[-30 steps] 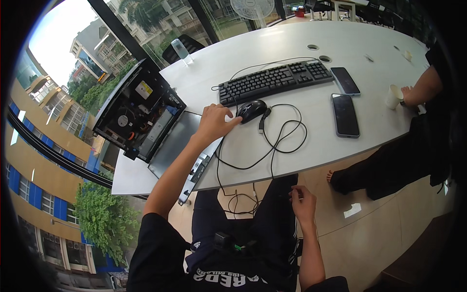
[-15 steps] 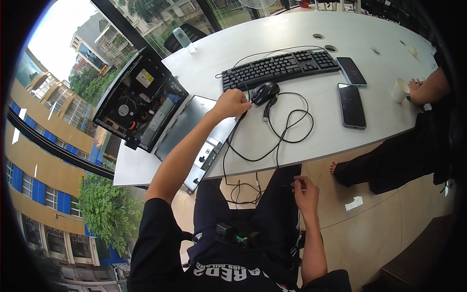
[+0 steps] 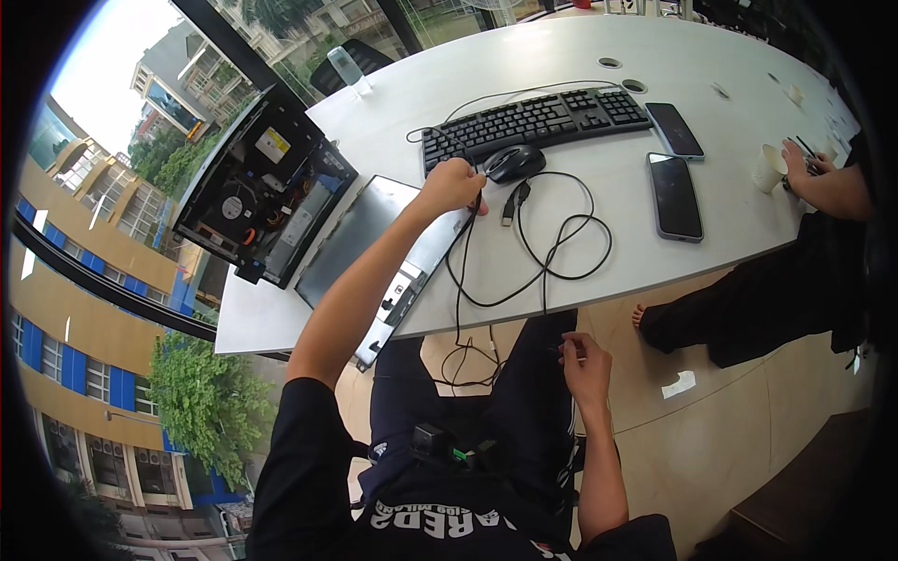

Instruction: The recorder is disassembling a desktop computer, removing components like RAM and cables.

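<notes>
My left hand [image 3: 456, 187] is closed around a black cable [image 3: 457, 271] at the table's near side, just left of the black mouse [image 3: 515, 164]. From there the cable runs down over the table edge. Beneath my left wrist lies a flat metal side panel [image 3: 367, 229], next to the opened computer case [image 3: 271, 192] with its inner parts showing. A USB plug [image 3: 510, 204] rests by the mouse, its cable looped on the table. Over my right thigh, my right hand [image 3: 586, 366] has curled fingers; whatever they hold is too small to make out.
A black keyboard [image 3: 538, 126] lies behind the mouse. Two phones [image 3: 675, 198] and a paper cup [image 3: 772, 168] are at the right, beside another person's hand [image 3: 798, 161]. A clear bottle [image 3: 346, 67] stands at the far left. Loose cable [image 3: 468, 365] hangs below the table edge.
My left hand has shifted slightly right and up with the cable. The mouse has turned and moved a little right. The other person's hand now holds something thin. My right hand barely moved.
</notes>
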Demonstrator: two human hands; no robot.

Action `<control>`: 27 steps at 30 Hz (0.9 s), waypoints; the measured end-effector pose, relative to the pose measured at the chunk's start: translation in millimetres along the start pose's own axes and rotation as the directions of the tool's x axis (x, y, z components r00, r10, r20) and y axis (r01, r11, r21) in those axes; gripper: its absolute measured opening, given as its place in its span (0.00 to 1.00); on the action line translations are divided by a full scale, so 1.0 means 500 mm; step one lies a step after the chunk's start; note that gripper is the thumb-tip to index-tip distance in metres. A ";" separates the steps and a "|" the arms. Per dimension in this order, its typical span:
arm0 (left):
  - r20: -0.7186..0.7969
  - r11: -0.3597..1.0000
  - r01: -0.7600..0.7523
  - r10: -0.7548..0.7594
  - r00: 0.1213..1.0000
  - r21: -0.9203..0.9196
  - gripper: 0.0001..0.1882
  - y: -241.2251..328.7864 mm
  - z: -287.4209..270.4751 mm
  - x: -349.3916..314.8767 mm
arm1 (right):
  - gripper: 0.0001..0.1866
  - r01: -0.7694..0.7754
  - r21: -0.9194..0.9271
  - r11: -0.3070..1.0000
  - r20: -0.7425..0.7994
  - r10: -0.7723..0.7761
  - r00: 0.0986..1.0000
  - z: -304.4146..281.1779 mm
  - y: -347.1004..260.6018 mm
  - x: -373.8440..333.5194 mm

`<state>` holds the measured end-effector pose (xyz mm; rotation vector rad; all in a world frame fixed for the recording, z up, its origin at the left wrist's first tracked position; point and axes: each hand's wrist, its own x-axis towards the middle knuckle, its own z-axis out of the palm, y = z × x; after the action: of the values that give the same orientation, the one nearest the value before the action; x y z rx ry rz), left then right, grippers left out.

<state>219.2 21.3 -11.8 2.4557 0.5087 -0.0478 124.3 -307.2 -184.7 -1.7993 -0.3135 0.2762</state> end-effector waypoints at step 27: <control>-0.198 0.920 -0.353 0.383 0.902 0.172 0.16 -0.013 -0.033 -0.139 | 0.15 0.026 0.046 0.999 0.010 -0.027 1.000 0.005 0.000 0.004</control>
<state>151.2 11.5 8.6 2.6630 0.1275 0.3733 125.3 -304.3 -185.2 -1.7481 -0.3356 0.2718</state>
